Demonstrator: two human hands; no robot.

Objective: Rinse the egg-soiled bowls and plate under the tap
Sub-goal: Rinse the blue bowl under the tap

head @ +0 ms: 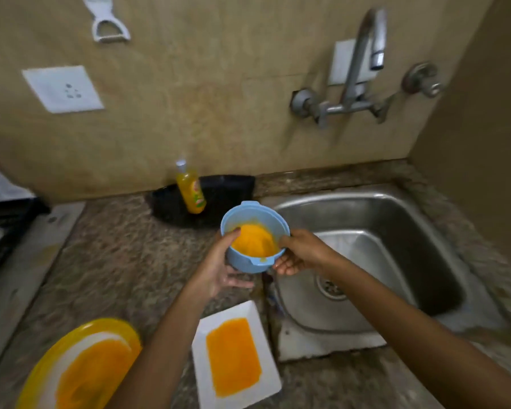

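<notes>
Head view, read left to right: we note a yellow-rimmed bowl [80, 364] at the lower left of the table [115, 261], coated inside with orange egg residue, then a white rectangular plate [236, 357] with the same smear lying just left of the sink [366, 261]. Above the plate, we hold a small blue bowl [254, 237] off the table, tilted so its soiled inside faces us. Left hand [219, 270] cups it from below and the side, thumb hooked over the near-left rim; right hand [298, 252] pinches the right rim, thumb on top and fingers under. Both grips are closed on the bowl. The bowl hangs over the sink's left edge, not yet over the basin. The tap [369, 39] sits up and to the right of the bowl, spout over the basin; no water is seen running. We judge the next move is a carry rightward, the right hand being nearer the tap handle [425, 81]. A dish soap bottle [191, 191] stands behind.
</notes>
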